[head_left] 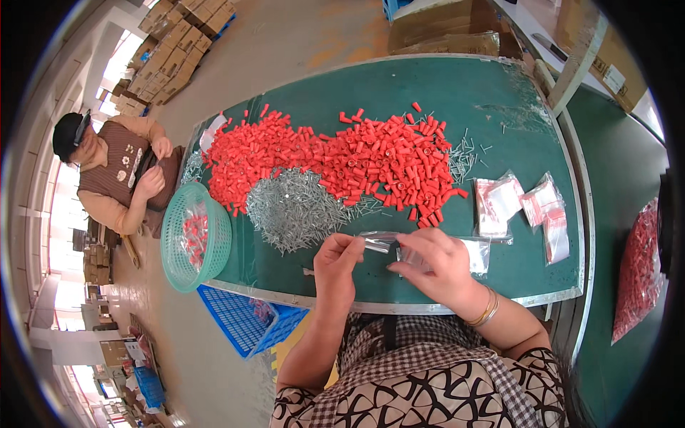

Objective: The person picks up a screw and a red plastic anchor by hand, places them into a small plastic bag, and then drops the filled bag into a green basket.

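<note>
Above the near edge of the green table (457, 85), a small clear plastic bag (379, 242) spans the gap between my hands. My left hand (337, 269) pinches its left end between thumb and fingers. On the other side, my right hand (444, 267) curves its fingers and thumb around the bag's right part, which the palm partly hides. Beyond my hands spreads a big heap of small hollow red plastic pieces (385, 157). A mound of thin silver screws or nails (296, 210), too small to tell which, lies against its near left side.
Stacks of flat clear bags (497, 203) lie on the right, with more bags (546, 217) beside them. A green basket (169, 246) holding a bag of red pieces stands at the left edge, near a seated person (118, 164). Below is a blue crate (235, 324).
</note>
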A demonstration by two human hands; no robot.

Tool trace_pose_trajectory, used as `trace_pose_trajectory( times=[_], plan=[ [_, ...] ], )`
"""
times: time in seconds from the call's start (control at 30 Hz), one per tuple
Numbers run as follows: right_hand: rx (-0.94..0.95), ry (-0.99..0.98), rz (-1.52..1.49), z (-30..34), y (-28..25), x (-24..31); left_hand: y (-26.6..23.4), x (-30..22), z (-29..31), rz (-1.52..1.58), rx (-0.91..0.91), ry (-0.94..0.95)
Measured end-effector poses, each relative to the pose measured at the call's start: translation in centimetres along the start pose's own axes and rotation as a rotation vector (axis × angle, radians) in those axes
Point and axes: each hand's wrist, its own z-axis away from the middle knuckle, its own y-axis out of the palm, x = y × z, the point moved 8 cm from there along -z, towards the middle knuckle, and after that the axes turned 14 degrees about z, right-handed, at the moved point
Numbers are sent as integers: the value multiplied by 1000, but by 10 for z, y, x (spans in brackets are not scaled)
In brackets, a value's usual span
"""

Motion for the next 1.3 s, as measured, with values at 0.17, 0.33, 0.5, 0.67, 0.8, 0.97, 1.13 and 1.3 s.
trace_pose_trajectory(
  times=[0.17, 0.33, 0.5, 0.67, 0.8, 0.97, 1.13, 1.3],
  plan=[
    [166, 111, -59, 3, 23, -5, 17, 5, 8, -47, 72, -8],
    [240, 214, -176, 10, 34, -19, 36, -1, 13, -206, 131, 87],
    [537, 804, -843, 28, 59, -31, 27, 1, 12, -234, 163, 88],
    [483, 652, -648, 21, 53, -25, 15, 9, 12, -281, 190, -49],
    [425, 568, -494, 25, 54, -33, 25, -4, 15, -626, 245, 126],
    [422, 624, -602, 23, 52, -38, 23, -14, 15, -737, 239, 143],
    [556, 821, -683, 34, 60, -42, 17, -5, 11, -456, 279, 46],
    [418, 599, -635, 23, 53, -34, 21, 8, 14, -329, 334, -27]
  ],
)
